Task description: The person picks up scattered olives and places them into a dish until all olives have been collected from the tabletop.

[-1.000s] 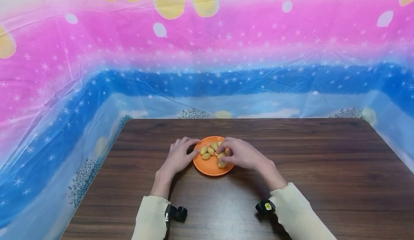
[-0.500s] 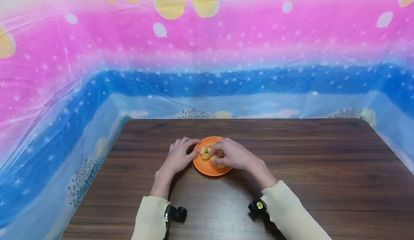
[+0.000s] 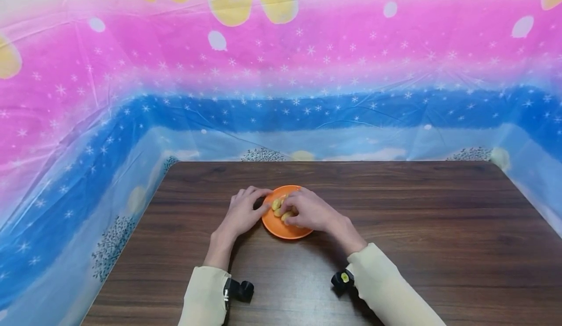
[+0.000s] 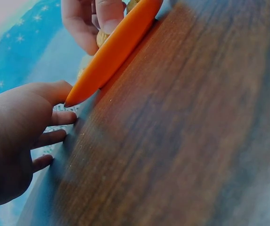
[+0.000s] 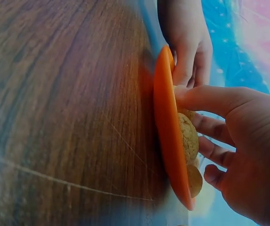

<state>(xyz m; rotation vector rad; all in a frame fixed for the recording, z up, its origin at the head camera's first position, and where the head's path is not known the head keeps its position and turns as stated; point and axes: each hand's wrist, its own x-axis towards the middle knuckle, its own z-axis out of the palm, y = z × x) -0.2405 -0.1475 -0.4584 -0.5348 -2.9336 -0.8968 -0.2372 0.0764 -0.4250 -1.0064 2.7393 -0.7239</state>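
An orange plate point(image 3: 281, 229) bears several tan, wrinkled walnuts point(image 3: 276, 204). At its left rim, my left hand point(image 3: 241, 213) touches the edge with thumb and index finger. The other fingers point(image 4: 50, 138) reach past the rim, fairly straight, in the left wrist view. Over the plate, my right hand point(image 3: 312, 211) has curled fingers and pinches a walnut point(image 3: 286, 216) between thumb and fingers. That hand covers much of the pile. In the right wrist view, more walnuts point(image 5: 187, 136) lie on the plate point(image 5: 165, 117) beside the palm.
The brown wood-grain table point(image 3: 421, 228) spreads out around the plate. A pink and blue patterned cloth point(image 3: 333, 106) hangs behind it and at both sides. Each sleeve cuff carries a black wrist camera point(image 3: 243, 291).
My right hand has moved left across the plate, with a walnut between its thumb and fingers. More of the walnuts are now covered. The left hand and the plate stay put.
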